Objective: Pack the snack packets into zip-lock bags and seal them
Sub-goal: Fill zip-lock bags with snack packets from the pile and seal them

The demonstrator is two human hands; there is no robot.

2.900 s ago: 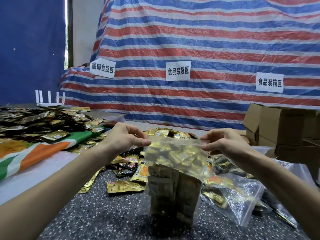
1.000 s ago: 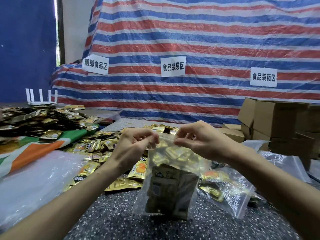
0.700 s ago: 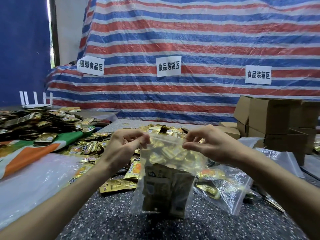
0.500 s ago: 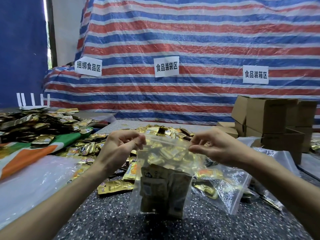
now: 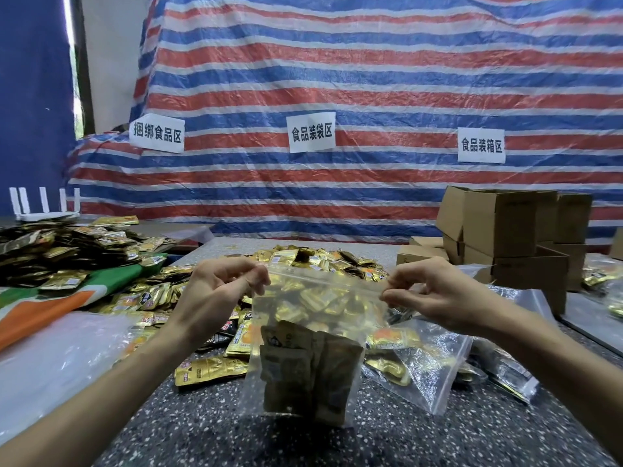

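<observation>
A clear zip-lock bag stands upright on the speckled table, with several brown snack packets in its lower half. My left hand pinches the left end of the bag's zip strip. At the strip's right end my right hand pinches it between thumb and fingers. The strip is stretched straight between both hands. A heap of loose gold snack packets lies right behind the bag.
Another clear bag with packets lies to the right. A big pile of dark and gold packets sits at left on a green and orange cloth. Cardboard boxes stand at back right. Clear plastic sheeting covers the near left.
My right hand has slid rightward along the zip strip, from near my left hand out to the bag's right end. My left hand has kept its pinch on the left corner.
</observation>
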